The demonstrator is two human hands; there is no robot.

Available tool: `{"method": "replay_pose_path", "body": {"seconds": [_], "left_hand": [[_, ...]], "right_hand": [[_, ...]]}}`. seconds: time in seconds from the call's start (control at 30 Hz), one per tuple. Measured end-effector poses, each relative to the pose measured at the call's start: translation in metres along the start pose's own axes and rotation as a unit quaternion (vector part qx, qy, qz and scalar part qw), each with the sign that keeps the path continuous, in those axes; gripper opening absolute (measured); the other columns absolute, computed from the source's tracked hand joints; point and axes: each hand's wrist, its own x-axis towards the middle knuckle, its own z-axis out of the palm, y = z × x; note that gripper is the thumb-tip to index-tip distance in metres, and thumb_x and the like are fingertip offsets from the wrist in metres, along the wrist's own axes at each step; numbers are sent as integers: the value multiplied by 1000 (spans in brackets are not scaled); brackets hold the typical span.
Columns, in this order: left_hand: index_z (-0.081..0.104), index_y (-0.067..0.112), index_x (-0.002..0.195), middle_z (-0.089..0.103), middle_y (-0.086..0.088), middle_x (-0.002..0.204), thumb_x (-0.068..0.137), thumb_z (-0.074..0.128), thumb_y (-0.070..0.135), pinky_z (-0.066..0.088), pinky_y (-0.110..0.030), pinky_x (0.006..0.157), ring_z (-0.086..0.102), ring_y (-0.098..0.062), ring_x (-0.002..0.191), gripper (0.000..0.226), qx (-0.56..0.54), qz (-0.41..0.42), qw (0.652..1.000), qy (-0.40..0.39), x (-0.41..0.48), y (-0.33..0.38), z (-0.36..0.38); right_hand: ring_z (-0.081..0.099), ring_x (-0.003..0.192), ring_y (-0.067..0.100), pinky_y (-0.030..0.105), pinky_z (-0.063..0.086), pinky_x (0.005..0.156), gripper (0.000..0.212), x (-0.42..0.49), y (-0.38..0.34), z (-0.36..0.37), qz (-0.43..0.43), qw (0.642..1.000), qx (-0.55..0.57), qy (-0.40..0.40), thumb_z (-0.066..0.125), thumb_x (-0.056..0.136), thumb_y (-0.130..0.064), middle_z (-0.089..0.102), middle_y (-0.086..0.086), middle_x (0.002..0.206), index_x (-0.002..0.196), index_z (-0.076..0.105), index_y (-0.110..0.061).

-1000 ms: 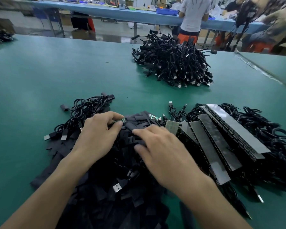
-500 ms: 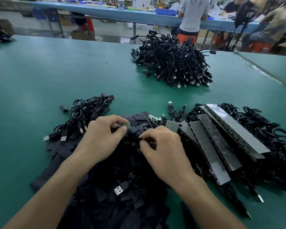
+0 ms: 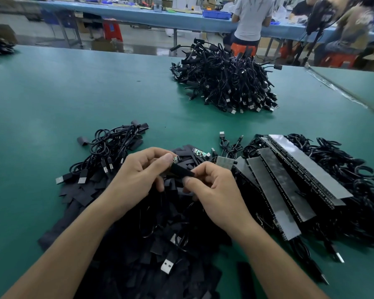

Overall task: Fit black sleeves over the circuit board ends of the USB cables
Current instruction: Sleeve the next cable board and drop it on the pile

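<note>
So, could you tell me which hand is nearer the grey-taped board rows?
Right. The right hand lies just beside the grey-taped board rows; the left hand is farther left.

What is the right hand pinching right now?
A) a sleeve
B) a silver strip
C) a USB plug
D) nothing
A: the right hand pinches a black sleeve between thumb and fingers, while the left hand holds the board at the sleeve's far end.
</note>
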Motion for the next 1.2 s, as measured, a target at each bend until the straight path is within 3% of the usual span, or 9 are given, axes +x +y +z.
{"method": "replay_pose_path", "body": {"seconds": [0.07, 0.13, 0.27, 0.37, 0.5, 0.57, 0.8, 1.03, 1.2], "left_hand": [[71, 18, 96, 63, 2, 57, 77, 66, 41, 35, -9, 41, 50, -4, 44, 30, -29, -8, 1000, 2, -1, 0, -1], [71, 15, 95, 68, 2, 65, 73, 73, 30, 38, -9, 44, 53, -5, 46, 27, -49, -15, 999, -3, -1, -1, -1], [70, 11, 94, 68, -2, 66, 79, 76, 12, 41, -12, 46, 51, -8, 45, 17, -45, -26, 999, -9, 0, -4, 1], [68, 10, 93, 67, -4, 64, 82, 76, 7, 39, -13, 45, 48, -9, 42, 14, -40, -30, 999, -11, 0, -5, 2], [67, 10, 93, 67, -5, 64, 84, 75, 7, 37, -13, 42, 47, -9, 40, 12, -32, -44, 999, 1, 1, -7, 3], [67, 11, 92, 67, -4, 64, 84, 75, 7, 38, -13, 43, 49, -9, 40, 11, -35, -50, 998, 0, 1, -7, 4], [71, 16, 90, 69, 0, 69, 88, 71, 5, 36, -12, 39, 55, -6, 48, 11, -34, -60, 998, 11, 1, -7, 1], [77, 18, 86, 66, -5, 67, 87, 69, 0, 39, -15, 40, 55, -6, 49, 20, -30, -71, 997, 17, 2, -6, -3], [79, 22, 86, 63, 4, 60, 87, 69, 2, 38, -14, 41, 52, -3, 49, 22, -11, -68, 998, -8, 0, -6, -3]], "right_hand": [[63, 63, 27, 49, 54, 65, 8, 0, 0, 1, 7, 1000, -13, -13, 65, 75, -33, 71, 10, 74, 78, 64, -25], [63, 64, 26, 49, 54, 67, 7, 1, 0, 0, 6, 1000, -19, -22, 66, 75, -32, 72, 7, 74, 79, 64, -26], [57, 61, 1, 17, 48, 61, 23, -2, 3, 1, -41, 998, -51, -9, 79, 75, -27, 66, -12, 79, 92, 65, -35], [58, 67, -3, 8, 43, 64, 30, -4, 4, 4, -100, 988, -112, 41, 84, 74, -22, 66, -20, 77, 97, 71, -34], [63, 91, -3, 13, 47, 84, 33, -5, 4, 5, -176, 958, -217, 62, 83, 76, -26, 72, -14, 99, 108, 74, -27], [64, 94, 0, 16, 48, 87, 32, -5, 5, 5, -185, 953, -232, 68, 81, 78, -28, 72, -12, 102, 109, 75, -26], [66, 87, -5, 6, 45, 79, 26, 0, 8, 0, -141, 973, -144, 111, 83, 76, -27, 74, -15, 91, 101, 78, -22], [70, 73, 2, 23, 56, 72, 19, 4, 12, -5, -62, 993, -15, 95, 86, 73, -25, 75, -16, 78, 88, 78, -33], [69, 69, 2, 20, 54, 69, 22, 5, 12, -5, -63, 995, 9, 82, 87, 72, -19, 75, -14, 75, 82, 76, -35]]}}
